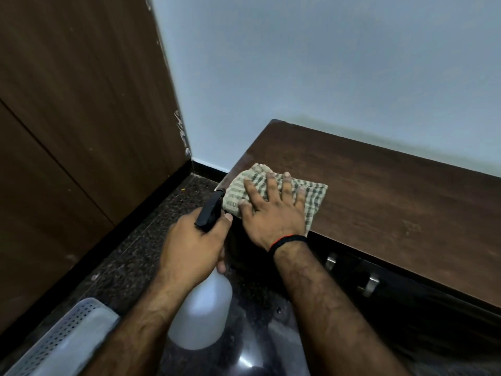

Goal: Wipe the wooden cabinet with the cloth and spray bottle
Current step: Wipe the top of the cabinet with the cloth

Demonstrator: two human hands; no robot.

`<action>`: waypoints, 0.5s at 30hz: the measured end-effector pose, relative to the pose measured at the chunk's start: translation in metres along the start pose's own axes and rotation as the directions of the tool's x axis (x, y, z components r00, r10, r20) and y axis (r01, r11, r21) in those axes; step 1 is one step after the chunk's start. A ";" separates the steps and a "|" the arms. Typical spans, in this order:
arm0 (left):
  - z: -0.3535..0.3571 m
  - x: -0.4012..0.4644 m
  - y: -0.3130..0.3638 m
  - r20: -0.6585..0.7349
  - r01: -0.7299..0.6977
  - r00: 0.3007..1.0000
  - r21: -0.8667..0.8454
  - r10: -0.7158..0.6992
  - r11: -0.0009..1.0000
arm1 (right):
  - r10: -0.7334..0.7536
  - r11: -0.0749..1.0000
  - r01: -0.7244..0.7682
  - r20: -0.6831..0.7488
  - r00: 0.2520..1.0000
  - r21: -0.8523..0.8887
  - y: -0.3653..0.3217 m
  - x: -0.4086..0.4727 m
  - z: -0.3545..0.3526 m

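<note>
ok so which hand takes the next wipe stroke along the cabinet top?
Right. The right hand lies flat on the cloth on the cabinet top; the left hand is busy with its grip on the spray bottle.

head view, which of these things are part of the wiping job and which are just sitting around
Part of the job:
- checked cloth, pressed flat on the cabinet top by the right hand
- spray bottle, gripped by the left hand
- wooden cabinet

Just lying about:
- perforated grey basket on the floor
- wooden door
- metal handles on the cabinet front
</note>
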State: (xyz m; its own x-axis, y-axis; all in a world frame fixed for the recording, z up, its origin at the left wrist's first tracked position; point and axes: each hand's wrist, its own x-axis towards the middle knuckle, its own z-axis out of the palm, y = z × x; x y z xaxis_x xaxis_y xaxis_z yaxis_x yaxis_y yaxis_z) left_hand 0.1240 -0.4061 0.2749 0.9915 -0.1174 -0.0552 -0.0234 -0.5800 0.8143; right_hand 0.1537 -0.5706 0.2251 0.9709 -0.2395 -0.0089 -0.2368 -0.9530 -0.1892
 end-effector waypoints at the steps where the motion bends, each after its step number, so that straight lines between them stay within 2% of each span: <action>1: -0.004 0.003 -0.002 -0.017 -0.004 1.000 0.001 0.004 1.000 | -0.037 0.999 0.037 0.006 0.999 -0.006 -0.005 0.006 0.000; 7: -0.005 0.024 -0.005 -0.023 -0.008 1.000 -0.020 0.007 1.000 | -0.156 0.988 0.155 0.059 0.986 0.025 -0.009 0.035 0.001; 15: 0.005 0.053 0.005 0.003 -0.002 1.000 -0.011 0.002 1.000 | -0.122 0.993 0.121 0.072 0.990 0.019 0.000 0.090 -0.003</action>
State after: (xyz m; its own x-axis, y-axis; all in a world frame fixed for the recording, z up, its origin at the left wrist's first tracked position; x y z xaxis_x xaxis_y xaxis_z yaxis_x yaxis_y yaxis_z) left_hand 0.1758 -0.4191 0.2727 0.9911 -0.1211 -0.0558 -0.0236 -0.5710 0.8206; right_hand 0.2406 -0.5928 0.2267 0.9926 -0.1078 -0.0563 -0.1173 -0.9712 -0.2074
